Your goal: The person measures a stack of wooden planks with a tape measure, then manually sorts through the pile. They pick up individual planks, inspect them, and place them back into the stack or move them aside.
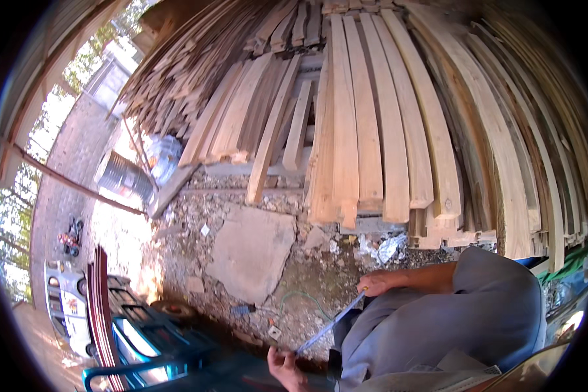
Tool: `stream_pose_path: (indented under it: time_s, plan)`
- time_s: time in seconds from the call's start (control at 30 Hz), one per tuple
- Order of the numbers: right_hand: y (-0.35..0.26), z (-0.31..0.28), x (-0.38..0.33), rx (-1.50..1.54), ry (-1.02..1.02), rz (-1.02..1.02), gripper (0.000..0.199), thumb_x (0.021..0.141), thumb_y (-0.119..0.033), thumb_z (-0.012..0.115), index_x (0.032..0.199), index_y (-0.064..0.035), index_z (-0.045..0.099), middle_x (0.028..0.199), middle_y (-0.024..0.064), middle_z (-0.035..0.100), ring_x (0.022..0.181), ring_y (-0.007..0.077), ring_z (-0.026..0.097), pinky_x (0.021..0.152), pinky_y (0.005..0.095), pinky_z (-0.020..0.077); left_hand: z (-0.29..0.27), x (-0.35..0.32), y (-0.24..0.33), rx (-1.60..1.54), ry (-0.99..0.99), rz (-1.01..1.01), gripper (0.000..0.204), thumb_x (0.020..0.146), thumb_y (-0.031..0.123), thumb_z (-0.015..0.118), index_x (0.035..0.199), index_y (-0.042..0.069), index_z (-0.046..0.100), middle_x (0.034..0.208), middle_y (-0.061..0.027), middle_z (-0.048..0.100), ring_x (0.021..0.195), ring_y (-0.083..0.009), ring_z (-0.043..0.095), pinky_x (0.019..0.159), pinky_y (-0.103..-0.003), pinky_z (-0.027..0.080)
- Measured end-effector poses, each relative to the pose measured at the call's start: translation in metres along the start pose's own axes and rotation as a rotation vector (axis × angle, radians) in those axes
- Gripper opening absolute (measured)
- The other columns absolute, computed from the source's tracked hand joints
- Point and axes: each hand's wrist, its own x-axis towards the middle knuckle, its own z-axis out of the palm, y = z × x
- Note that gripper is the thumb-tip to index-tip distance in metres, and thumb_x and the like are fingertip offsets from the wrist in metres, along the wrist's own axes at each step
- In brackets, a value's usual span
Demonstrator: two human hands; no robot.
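Observation:
A narrow pale-blue strip [330,325], which looks like a measuring tape, runs slantwise between my two hands at the lower middle. Its upper end, with a small yellow spot, meets my right hand [376,281], whose fingers are closed round it. Low in the view, my left hand [286,370] pinches the other end with curled fingers. My right forearm comes out of a grey sleeve [493,287]. Beyond my hands, long sawn wooden planks [366,130] lie side by side, their near ends facing me.
A flat stone slab [251,251] lies on rubble-strewn ground. A blue metal frame [150,346] and a white vehicle [68,307] stand at lower left. A metal drum [121,175] stands left of a thin-wood stack [183,78]. Green cord [307,297] lies near my hands.

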Motion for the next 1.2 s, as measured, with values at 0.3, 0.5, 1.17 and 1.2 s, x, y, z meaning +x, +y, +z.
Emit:
stream_pose_path:
  time_s: [0.3,0.5,1.17,1.2]
  plan:
    - [0.001,-0.053,0.095,0.069,-0.001,0.281,0.031,0.080,-0.026,0.052,0.097,-0.0058,0.067,0.096,0.0186,0.066,0.095,0.0342,0.063,0.080,0.0447,0.0492,-0.037,0.225,-0.017,0.060,-0.058,-0.264,0.062,0.080,0.019,0.075,0.134,0.003,0.048,0.099,-0.0102,0.062,0.085,-0.0214,0.060,0.079,-0.038,0.052]
    - [0.005,-0.052,0.216,0.214,0.110,0.335,0.030,0.087,-0.034,0.054,0.096,-0.0085,0.067,0.095,0.0154,0.066,0.092,0.0334,0.063,0.077,0.0445,0.0477,-0.008,0.376,0.015,0.117,-0.160,0.119,0.051,0.082,0.015,0.072,0.128,0.001,0.054,0.093,-0.0106,0.064,0.082,-0.0197,0.059,0.075,-0.035,0.051]
    - [0.076,-0.225,0.339,0.169,1.293,0.931,0.020,0.079,-0.024,0.065,0.077,-0.0046,0.063,0.074,0.0177,0.061,0.073,0.0354,0.062,0.065,0.0457,0.0489,0.177,0.613,-0.001,0.250,-0.542,-0.213,0.033,0.083,0.015,0.067,0.109,-0.003,0.058,0.098,-0.0132,0.062,0.083,-0.0249,0.059,0.072,-0.038,0.052]
    - [0.090,-0.244,0.330,0.160,1.444,0.903,0.017,0.081,-0.020,0.059,0.075,-0.0053,0.065,0.076,0.0177,0.064,0.079,0.0387,0.062,0.069,0.0475,0.0491,0.188,0.616,-0.003,0.282,-0.567,-0.231,0.034,0.082,0.015,0.067,0.109,-0.003,0.059,0.097,-0.0134,0.063,0.082,-0.0248,0.059,0.071,-0.038,0.052]
